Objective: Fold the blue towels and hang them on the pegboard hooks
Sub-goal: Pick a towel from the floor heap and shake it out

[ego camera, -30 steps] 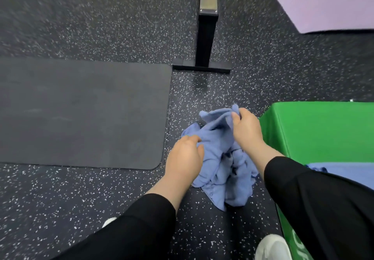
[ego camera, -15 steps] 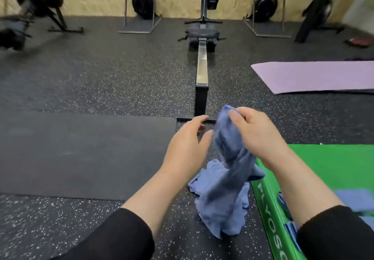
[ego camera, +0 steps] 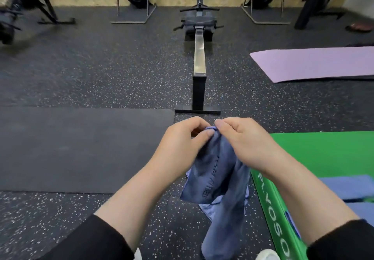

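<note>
Open floor [ego camera: 121, 73] lies ahead-left; rowing machine rail [ego camera: 199, 61] straight ahead, green box [ego camera: 315, 154] crowding the right

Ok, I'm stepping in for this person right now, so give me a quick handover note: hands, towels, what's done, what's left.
Left hand and right hand: both pinch the top edge of one blue towel, which hangs crumpled between them above the floor.
Other blue towels lie on the green box at the right.
Done: one towel picked up.
Left: fold it and hang it, then the rest. No pegboard or hooks are in view.
</note>
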`<state>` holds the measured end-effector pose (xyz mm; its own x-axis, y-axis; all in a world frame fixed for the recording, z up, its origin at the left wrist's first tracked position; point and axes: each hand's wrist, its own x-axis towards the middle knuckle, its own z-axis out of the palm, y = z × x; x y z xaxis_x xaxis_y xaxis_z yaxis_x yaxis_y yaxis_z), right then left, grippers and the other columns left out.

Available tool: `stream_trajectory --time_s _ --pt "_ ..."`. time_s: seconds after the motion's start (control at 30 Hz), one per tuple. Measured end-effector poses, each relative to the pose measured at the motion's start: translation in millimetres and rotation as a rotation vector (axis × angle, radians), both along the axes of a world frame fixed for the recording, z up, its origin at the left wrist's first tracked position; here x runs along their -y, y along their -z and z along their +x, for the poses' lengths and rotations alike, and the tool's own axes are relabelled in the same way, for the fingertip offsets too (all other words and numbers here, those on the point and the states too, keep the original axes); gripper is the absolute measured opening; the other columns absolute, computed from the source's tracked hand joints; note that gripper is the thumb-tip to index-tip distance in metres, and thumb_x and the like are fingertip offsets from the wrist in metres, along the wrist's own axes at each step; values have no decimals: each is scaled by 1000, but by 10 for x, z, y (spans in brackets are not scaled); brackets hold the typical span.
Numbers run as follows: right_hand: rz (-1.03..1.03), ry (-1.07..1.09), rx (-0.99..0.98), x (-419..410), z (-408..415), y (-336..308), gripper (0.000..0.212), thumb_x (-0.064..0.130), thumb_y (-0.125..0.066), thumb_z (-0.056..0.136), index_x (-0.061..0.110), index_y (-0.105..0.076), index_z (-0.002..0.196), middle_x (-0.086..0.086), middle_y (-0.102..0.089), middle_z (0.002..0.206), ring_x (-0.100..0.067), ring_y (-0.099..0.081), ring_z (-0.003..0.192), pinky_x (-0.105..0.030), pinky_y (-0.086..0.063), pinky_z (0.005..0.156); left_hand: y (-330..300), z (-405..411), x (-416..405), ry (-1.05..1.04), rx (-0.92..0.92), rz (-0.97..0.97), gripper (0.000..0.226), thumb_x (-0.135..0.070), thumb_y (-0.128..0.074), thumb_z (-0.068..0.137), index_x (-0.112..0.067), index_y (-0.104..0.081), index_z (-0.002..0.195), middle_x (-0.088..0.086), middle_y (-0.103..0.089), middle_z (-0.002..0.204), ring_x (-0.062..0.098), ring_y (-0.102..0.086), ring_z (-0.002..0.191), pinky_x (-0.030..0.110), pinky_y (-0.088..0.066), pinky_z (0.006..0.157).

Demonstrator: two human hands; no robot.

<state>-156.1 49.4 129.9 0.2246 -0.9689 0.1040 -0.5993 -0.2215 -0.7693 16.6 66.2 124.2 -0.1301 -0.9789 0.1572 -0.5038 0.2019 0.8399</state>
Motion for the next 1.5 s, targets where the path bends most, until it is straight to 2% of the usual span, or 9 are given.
stream_trajectory --time_s 0.23,0.4,0.6,0.73,0.93,1.1,1.23,1.33,1.5 --pt "110 -81 147 167 62 47 39 58 -65 83 18 -67 87 -16 -71 78 -13 -52 66 -50 -50 67 -71 111 176 -258 -257 -18 29 -26 -58 101 -14 -61 75 -6 -51 65 5 -41 62 22 -37 59" --pt "78 -75 136 266 7 112 20 27 -67 95 16 -65 79 12 -56 59 -3 -41 56 -23 -34 56 -94 326 315 -446 -340 -86 29 -31 -59 100 -9 -64 81 0 -51 69 7 -41 63 26 -36 58" --pt "31 -17 210 238 97 50 16 14 -64 96 21 -74 85 10 -74 78 2 -59 69 -15 -45 67 -95 273 299 -304 -156 -4 9 -32 -68 93 -25 -72 91 -9 -69 72 1 -56 65 22 -46 66" --pt "61 58 321 203 161 30 10 16 -72 90 18 -75 81 5 -75 70 -1 -58 60 -18 -46 60 -37 84 179 -108 -50 117 32 -48 -69 89 -36 -68 118 -16 -64 72 -7 -54 65 14 -45 66" --pt "120 71 413 188 140 57 8 14 -73 90 14 -75 82 -6 -77 76 -14 -64 71 -41 -53 72 -26 75 162 -68 119 76 36 -47 -58 97 -16 -64 80 2 -62 70 6 -46 60 27 -42 61" --pt "185 -64 345 160 101 78 15 25 -71 93 13 -74 86 -11 -74 79 -11 -55 70 -34 -44 69 -101 172 193 -293 -39 -88 33 -33 -56 101 -10 -60 77 5 -58 70 9 -46 64 25 -42 66" --pt "94 -52 183 174 106 157 18 26 -66 96 17 -68 81 10 -53 62 -6 -40 60 -29 -33 59 -127 487 317 -482 -51 -84 37 -37 -59 99 -9 -60 75 0 -52 60 10 -43 61 22 -35 56" --pt "18 -37 143 185 141 156 17 23 -61 99 23 -69 84 16 -59 65 1 -47 62 -22 -38 61 -157 511 267 -431 59 -5 13 -43 -62 93 -30 -67 96 -14 -68 79 3 -60 74 17 -41 63" --pt "5 -98 104 179 218 138 14 16 -63 97 23 -71 87 10 -71 79 -2 -58 72 -27 -47 73 -122 256 72 -9 344 54 43 -52 -55 96 -50 -50 139 -9 -73 115 16 -65 102 30 -47 88"
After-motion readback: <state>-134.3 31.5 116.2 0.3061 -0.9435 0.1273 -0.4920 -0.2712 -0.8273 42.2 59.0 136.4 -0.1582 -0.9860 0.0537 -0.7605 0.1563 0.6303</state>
